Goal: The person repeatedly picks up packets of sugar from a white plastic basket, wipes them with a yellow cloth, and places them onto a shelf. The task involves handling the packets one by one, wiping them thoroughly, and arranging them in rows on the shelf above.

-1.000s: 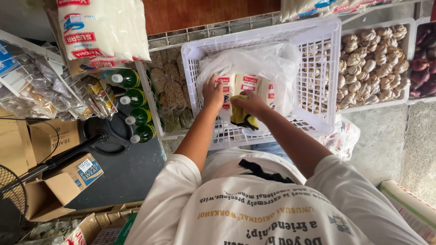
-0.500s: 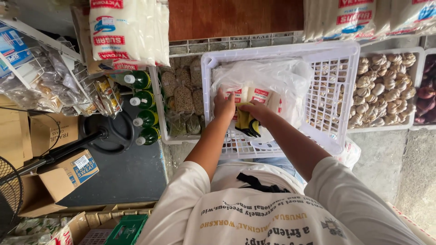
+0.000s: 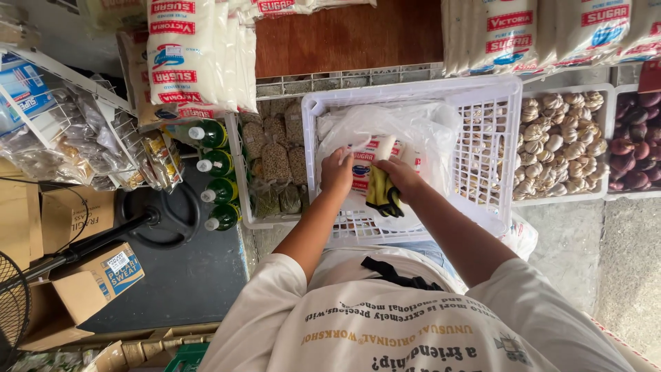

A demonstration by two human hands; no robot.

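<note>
A white plastic crate (image 3: 492,131) stands in front of me with a clear plastic bag (image 3: 420,127) inside it. White packets with red and blue print (image 3: 368,162) lie in the bag. My left hand (image 3: 337,172) rests on the packets, fingers curled on the bag's edge. My right hand (image 3: 403,178) grips the bag beside them and also holds a yellow and black cloth (image 3: 382,194) that hangs below it.
Large white sacks (image 3: 196,58) hang at the top left and top right. Green bottles (image 3: 213,182) stand left of a tray of small packets (image 3: 275,165). Crates of garlic (image 3: 561,141) and purple bulbs (image 3: 637,141) sit to the right. A fan base (image 3: 162,213) and cardboard boxes (image 3: 103,275) are at the left.
The view has shifted slightly, so the crate sits lower and more to the right. My hands have stayed in the bag, with the left moving a little onto the packets.
</note>
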